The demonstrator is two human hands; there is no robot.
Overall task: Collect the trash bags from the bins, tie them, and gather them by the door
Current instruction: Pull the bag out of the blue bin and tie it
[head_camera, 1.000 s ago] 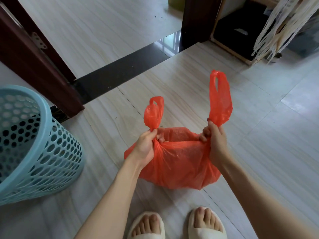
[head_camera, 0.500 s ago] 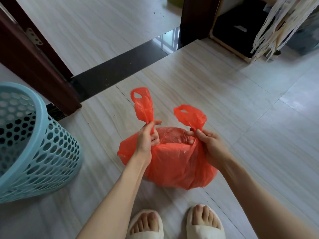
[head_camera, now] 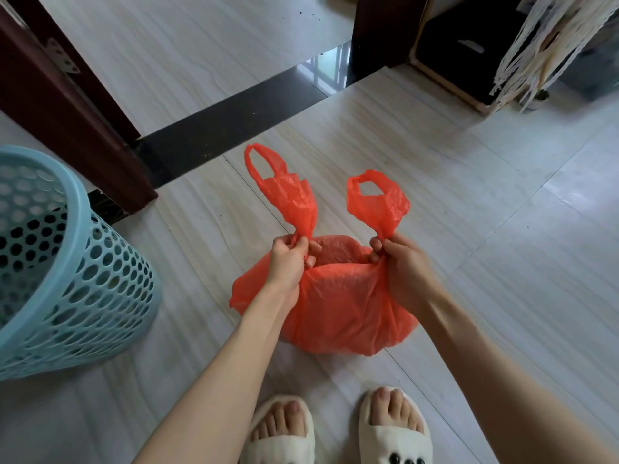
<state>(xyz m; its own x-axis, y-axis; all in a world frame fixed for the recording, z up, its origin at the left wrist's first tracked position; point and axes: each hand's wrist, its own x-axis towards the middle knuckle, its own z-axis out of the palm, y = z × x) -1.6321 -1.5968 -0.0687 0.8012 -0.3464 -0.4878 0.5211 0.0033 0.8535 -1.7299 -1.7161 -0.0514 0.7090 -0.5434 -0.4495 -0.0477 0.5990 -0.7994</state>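
The left hand (head_camera: 288, 262) has its thumb and fingers curled tight around the gathered base of the left handle loop (head_camera: 284, 189) of a thin orange-red plastic trash bag (head_camera: 341, 306), pinching the film into a narrow neck just left of centre frame. The right hand (head_camera: 403, 266) pinches the base of the right handle loop (head_camera: 376, 200) in the same manner, thumb pressed against the curled fingers. Both loops stand up above the fists, apart from each other and not crossed; the left loop rises higher and leans toward the upper left. Between the two fists the bag mouth shows as a narrow gap with darker red film inside. The bag body bulges below the hands at centre frame, its underside close to or on the pale wood-grain tiled floor (head_camera: 502, 262); contact cannot be confirmed. Both bare forearms run from the bottom edge up to the bag. Two feet in cream open-toe slippers (head_camera: 395, 433) occupy the bottom centre, just below the bag. A light blue perforated plastic waste bin (head_camera: 77, 279) stands at the left edge, well apart from the bag. A dark red-brown wooden door frame (head_camera: 67, 105) fills the upper left, with a black threshold strip (head_camera: 234, 128) running across to the upper centre.
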